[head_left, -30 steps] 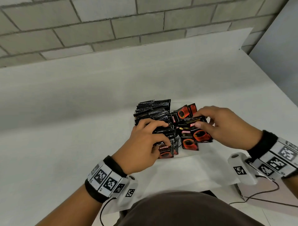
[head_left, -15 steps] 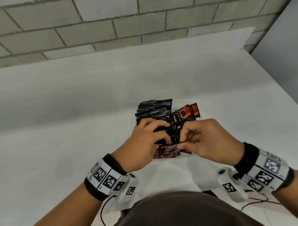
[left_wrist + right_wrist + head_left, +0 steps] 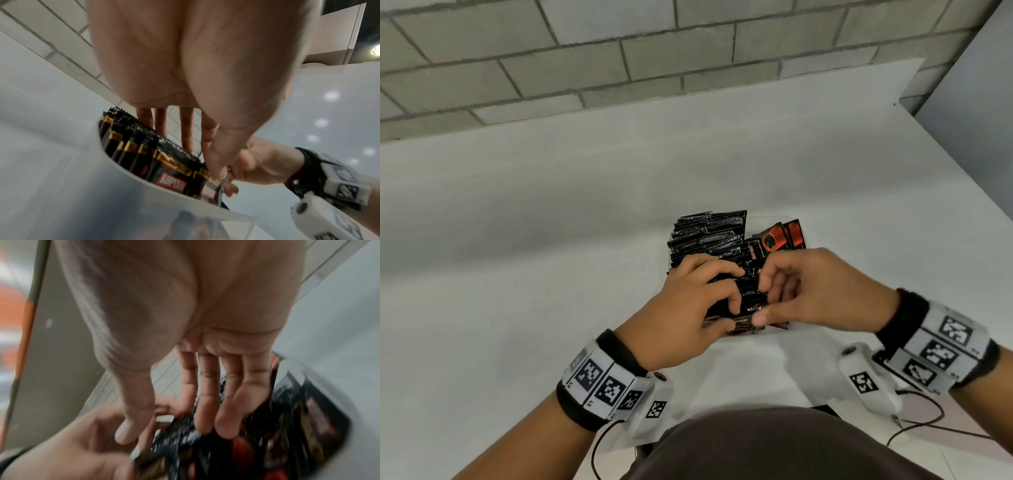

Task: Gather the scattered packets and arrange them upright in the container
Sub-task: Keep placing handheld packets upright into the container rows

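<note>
A translucent container sits on the white table. Several black packets stand upright in it, and red-printed packets lean at the far right. My left hand curls over the near rows, its fingers behind the packets and its thumb on the front one. My right hand meets it at the container's near end and pinches a packet between thumb and fingers. In the blurred right wrist view the right hand presses down on the packets. The near rows are hidden under both hands.
A grey block wall runs along the table's far edge. A grey panel stands at the right. Cables hang off the near right edge, close to my body.
My right hand has carried packets from the container's right side leftward to the near end, close against the left hand. The left hand has stayed on the packets.
</note>
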A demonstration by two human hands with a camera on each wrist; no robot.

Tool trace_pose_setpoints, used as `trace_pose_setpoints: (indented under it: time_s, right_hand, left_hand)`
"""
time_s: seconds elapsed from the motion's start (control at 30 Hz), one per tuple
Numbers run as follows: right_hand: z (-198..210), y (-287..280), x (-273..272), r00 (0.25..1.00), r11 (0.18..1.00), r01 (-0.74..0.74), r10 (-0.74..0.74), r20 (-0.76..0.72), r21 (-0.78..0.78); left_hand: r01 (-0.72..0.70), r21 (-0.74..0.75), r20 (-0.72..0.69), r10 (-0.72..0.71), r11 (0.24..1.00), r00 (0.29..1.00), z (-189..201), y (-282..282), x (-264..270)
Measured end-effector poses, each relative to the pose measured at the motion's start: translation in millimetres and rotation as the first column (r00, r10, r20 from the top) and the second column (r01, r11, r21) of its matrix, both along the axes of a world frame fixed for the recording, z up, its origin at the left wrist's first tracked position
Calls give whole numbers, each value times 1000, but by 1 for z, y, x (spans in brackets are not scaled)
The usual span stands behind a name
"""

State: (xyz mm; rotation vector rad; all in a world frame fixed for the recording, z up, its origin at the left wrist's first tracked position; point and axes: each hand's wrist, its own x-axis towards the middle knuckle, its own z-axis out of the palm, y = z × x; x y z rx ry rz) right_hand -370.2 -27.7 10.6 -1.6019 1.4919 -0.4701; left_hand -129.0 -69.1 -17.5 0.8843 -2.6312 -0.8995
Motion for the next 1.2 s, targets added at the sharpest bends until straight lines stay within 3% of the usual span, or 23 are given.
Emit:
trace_pose_setpoints:
  time_s: [0.07, 0.13, 0.2, 0.3, 0.4, 0.47, 0.63, 0.77, 0.9, 1.0, 1.2]
  right_hand:
    - [3, -9, -12, 995, 998, 50, -54, -88, -41]
    - [-3, -17, -20, 958, 995, 19, -46, -282, -99]
    - [-15, -20, -18, 868, 994, -89, 51, -494, -55]
    - [-31, -21, -9, 675, 975, -219, 187, -714, 48]
    - [-36, -23, -1, 525, 957, -281, 220, -822, 76]
    - [-36, -24, 0, 501, 955, -288, 210, -839, 67]
    - [-27, -24, -8, 726, 985, -164, 82, -683, -56]
    - [4, -24, -27, 908, 992, 10, -62, -415, -125]
    - [42, -15, -46, 985, 985, 108, -124, -121, -132]
    - [51, -4, -37, 996, 995, 49, -43, 74, -88]
    - [5, 7, -1, 997, 997, -13, 8, -72, -77]
  left_hand:
    - [-39, -18, -13, 39, 999, 999, -4, -1, -1]
    - [-59, -16, -20, 59, 998, 998, -5, 0, -2]
    - [-55, -20, -16, 55, 998, 998, -6, 1, -3]
    - [-43, -33, -1, 43, 999, 999, -5, 1, -4]
    - [-53, -18, 3, 53, 998, 999, -5, -1, -3]
    - [-57, -10, 3, 57, 998, 998, -6, -2, -2]
    - [-66, 15, -4, 67, 998, 998, -4, -1, 0]
    - [-70, 34, -5, 70, 997, 998, -2, -1, 0]
    - [-75, 72, 10, 75, 995, 997, -1, -1, 1]
    - [-79, 86, 10, 79, 993, 997, -1, -1, 1]
    - [-53, 133, 46, 47, 990, 998, 3, -3, 3]
